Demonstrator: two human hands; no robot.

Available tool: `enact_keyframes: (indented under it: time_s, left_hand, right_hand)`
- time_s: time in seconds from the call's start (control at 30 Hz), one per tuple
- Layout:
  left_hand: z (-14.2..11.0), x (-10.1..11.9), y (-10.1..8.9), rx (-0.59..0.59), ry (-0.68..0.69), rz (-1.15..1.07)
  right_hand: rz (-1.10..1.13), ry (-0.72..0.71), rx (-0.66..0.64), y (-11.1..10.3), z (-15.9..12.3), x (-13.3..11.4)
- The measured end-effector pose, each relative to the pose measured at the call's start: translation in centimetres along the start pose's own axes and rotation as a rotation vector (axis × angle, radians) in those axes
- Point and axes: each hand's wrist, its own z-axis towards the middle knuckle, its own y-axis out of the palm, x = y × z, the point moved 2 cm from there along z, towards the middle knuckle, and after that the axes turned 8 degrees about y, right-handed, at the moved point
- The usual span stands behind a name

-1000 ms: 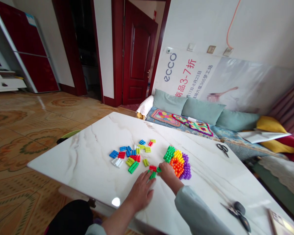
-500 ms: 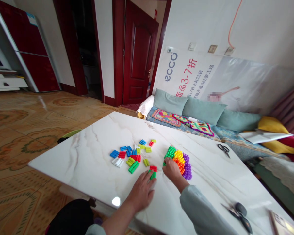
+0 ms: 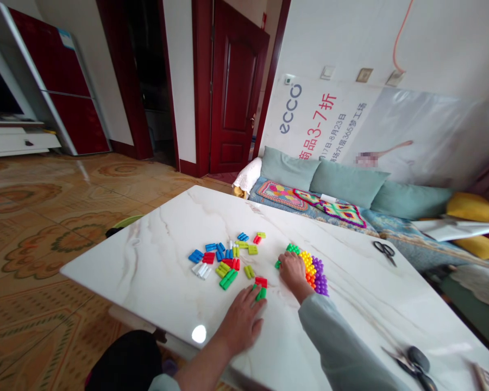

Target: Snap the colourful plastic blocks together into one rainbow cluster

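Note:
My left hand (image 3: pixel 241 317) lies with fingers stretched out on the table, its fingertips resting on a green tube-shaped piece (image 3: pixel 261 294) beside a red piece (image 3: pixel 261 282). My right hand (image 3: pixel 293 271) is closed, fingers bent down at the left side of a bead cluster in green, yellow, orange and purple (image 3: pixel 320 277). A bit of green (image 3: pixel 277 264) shows at its fingertips; the rest of the grip is hidden. Left of the hands lie scattered small tube pieces, among them blue ones (image 3: pixel 196 256), white ones (image 3: pixel 201 270) and a larger green one (image 3: pixel 229 279).
Black-handled scissors (image 3: pixel 384 252) lie at the table's far right edge. A second, dark-handled cutting tool (image 3: pixel 416 364) is near the front right. The white marble-look table (image 3: pixel 146 260) stands before a sofa with green cushions (image 3: pixel 348 182).
The view has shifted slightly, so everything sits a little further right. My right hand now covers more of the green beads. My left hand stays on the green piece.

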Motion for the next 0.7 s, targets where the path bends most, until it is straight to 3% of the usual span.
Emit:
enact_keyframes:
  time_s: [0.17, 0.3, 0.47, 0.7]
  left_hand:
    - [0.0, -0.1, 0.0, 0.021, 0.007, 0.005]
    - [0.0, 0.0, -0.3, 0.060, 0.019, 0.006]
    - [0.1, 0.4, -0.7, 0.117, -0.006, 0.054]
    - [0.1, 0.7, -1.4, 0.170, -0.001, 0.105]
  right_hand:
    - [0.076, 0.032, 0.116, -0.3, -1.8, 0.2]
    - [0.254, -0.033, 0.138, 1.1, -6.8, 0.5]
    - [0.298, -0.204, 0.152, 2.9, -13.0, 1.1]
    - [0.285, -0.222, 0.086, 3.9, -14.6, 1.4]
